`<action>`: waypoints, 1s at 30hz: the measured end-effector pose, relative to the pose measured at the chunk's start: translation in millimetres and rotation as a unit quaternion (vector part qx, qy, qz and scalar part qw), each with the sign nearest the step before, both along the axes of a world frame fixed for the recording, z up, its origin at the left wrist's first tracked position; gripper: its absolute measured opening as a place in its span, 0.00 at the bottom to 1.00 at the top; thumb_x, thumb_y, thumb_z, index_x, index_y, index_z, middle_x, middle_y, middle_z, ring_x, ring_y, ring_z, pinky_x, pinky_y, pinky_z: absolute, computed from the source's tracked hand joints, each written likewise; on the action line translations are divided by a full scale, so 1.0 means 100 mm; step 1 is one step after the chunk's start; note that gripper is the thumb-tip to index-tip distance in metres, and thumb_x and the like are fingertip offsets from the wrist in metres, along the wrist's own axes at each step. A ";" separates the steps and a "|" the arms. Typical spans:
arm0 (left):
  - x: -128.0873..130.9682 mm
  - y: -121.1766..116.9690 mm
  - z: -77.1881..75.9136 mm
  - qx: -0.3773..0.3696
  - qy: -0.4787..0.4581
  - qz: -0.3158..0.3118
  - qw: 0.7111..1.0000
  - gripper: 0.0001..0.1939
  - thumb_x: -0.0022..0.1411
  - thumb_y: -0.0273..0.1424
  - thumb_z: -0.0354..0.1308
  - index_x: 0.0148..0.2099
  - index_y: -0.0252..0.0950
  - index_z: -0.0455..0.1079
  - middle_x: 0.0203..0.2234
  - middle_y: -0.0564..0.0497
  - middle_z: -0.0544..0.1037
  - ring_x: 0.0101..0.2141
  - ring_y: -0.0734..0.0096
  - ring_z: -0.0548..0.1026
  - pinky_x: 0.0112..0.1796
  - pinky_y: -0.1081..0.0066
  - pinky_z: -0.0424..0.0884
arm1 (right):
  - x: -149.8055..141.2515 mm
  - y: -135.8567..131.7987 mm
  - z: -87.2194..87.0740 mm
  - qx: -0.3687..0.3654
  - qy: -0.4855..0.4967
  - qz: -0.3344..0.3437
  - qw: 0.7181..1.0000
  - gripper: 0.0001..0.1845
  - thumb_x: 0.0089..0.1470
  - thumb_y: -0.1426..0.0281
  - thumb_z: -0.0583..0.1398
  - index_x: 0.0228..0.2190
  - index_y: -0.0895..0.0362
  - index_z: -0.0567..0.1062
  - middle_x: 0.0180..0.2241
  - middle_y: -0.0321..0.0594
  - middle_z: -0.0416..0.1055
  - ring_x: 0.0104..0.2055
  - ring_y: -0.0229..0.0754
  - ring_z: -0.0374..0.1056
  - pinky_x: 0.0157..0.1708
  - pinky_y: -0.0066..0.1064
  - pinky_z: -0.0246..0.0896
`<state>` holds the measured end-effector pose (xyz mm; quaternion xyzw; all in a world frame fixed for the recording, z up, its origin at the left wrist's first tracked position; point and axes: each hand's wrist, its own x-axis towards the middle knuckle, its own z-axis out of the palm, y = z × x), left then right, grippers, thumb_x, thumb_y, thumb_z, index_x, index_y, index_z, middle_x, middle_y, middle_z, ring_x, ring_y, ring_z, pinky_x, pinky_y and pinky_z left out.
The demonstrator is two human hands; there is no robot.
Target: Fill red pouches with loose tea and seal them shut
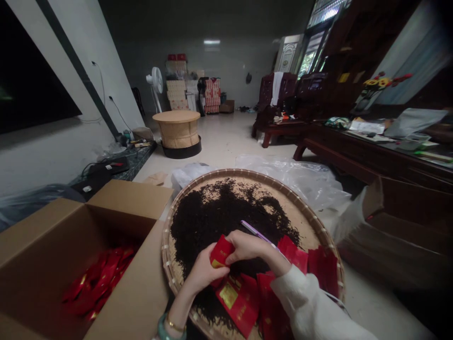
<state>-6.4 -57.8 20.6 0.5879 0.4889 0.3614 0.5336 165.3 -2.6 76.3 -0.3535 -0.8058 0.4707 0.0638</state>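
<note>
Both hands hold one small red packet with gold print over a round woven bamboo tray. My left hand grips its left side, the thumb across the front. My right hand is closed on its upper right edge. Dark loose tea leaves cover much of the tray. A purple-and-white stick-like tool lies on the leaves, partly behind my right arm. Below my hands rests a red packet with a gold panel. More red packets lie at the tray's right side.
At the left stands an open cardboard box with many red packets inside. Clear plastic sheeting lies behind the tray. A dark wooden table and a large open bag or box are on the right. Farther back is a round-topped stand.
</note>
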 end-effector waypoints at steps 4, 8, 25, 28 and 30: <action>0.00 0.00 0.01 -0.028 -0.024 0.001 0.999 0.21 0.39 0.22 0.63 0.41 0.31 0.71 0.28 0.53 0.76 0.28 0.71 0.70 0.31 0.74 0.66 | 0.01 0.05 -0.01 -0.022 0.034 -0.026 0.999 0.10 0.37 0.74 0.66 0.28 0.59 0.79 0.26 0.32 0.75 0.29 0.38 0.69 0.31 0.25 0.61; -0.02 0.01 -0.03 -0.046 -0.057 0.010 0.997 0.22 0.39 0.24 0.64 0.42 0.31 0.71 0.28 0.53 0.77 0.28 0.71 0.72 0.31 0.73 0.67 | 0.03 0.12 0.04 -0.051 0.116 -0.062 0.990 0.10 0.36 0.71 0.67 0.26 0.59 0.76 0.23 0.31 0.72 0.27 0.35 0.65 0.30 0.25 0.60; -0.03 0.04 -0.04 -0.034 -0.070 0.066 0.995 0.20 0.40 0.27 0.67 0.40 0.29 0.74 0.28 0.50 0.79 0.29 0.68 0.74 0.32 0.72 0.68 | -0.03 0.09 0.15 -0.021 0.135 -0.151 0.979 0.06 0.37 0.73 0.66 0.23 0.60 0.74 0.21 0.30 0.69 0.23 0.32 0.62 0.24 0.23 0.55; -0.04 0.03 -0.05 -0.037 -0.072 0.070 0.994 0.20 0.40 0.28 0.68 0.39 0.29 0.74 0.27 0.51 0.79 0.27 0.68 0.74 0.31 0.72 0.68 | 0.02 0.13 0.20 -0.025 0.147 -0.145 0.978 0.05 0.38 0.73 0.65 0.23 0.60 0.74 0.20 0.30 0.67 0.23 0.32 0.61 0.23 0.22 0.54; -0.07 0.03 -0.07 -0.036 -0.074 0.078 0.994 0.19 0.40 0.29 0.68 0.38 0.30 0.74 0.26 0.51 0.79 0.27 0.68 0.75 0.31 0.72 0.69 | 0.07 0.17 0.22 -0.017 0.155 -0.154 0.976 0.04 0.39 0.73 0.64 0.23 0.60 0.75 0.20 0.31 0.68 0.23 0.33 0.61 0.24 0.23 0.55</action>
